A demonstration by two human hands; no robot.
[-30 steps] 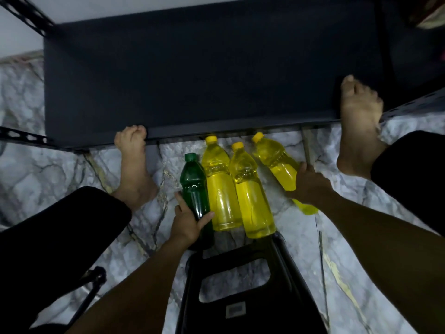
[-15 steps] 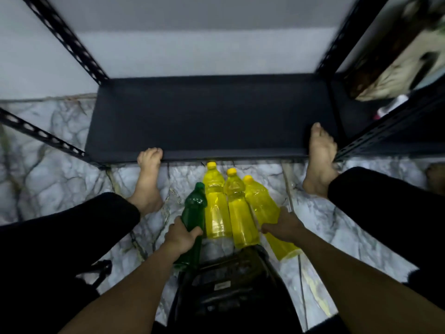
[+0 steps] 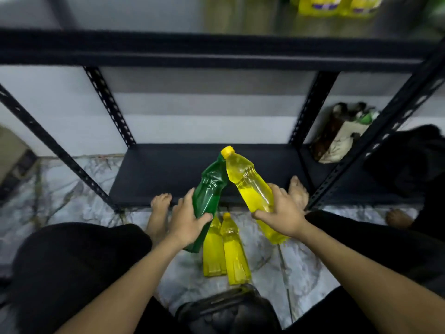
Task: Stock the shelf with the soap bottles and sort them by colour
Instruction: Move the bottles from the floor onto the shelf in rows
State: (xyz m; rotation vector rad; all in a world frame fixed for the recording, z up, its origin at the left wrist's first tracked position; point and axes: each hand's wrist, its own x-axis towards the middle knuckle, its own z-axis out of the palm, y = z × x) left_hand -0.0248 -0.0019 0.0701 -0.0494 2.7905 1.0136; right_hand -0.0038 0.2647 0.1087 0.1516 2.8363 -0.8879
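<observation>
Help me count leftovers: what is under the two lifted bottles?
Two yellow bottles stand on the marble floor beneath them. The green bottle and left hand hide the left one's cap.

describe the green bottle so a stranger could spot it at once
Find the dark rack's bottom shelf; before it a person holds two tilted bottles, tops meeting. The green bottle is in the left hand. Unlike the yellow bottle in the right hand and the two yellow bottles on the floor, it is dark green.
</observation>
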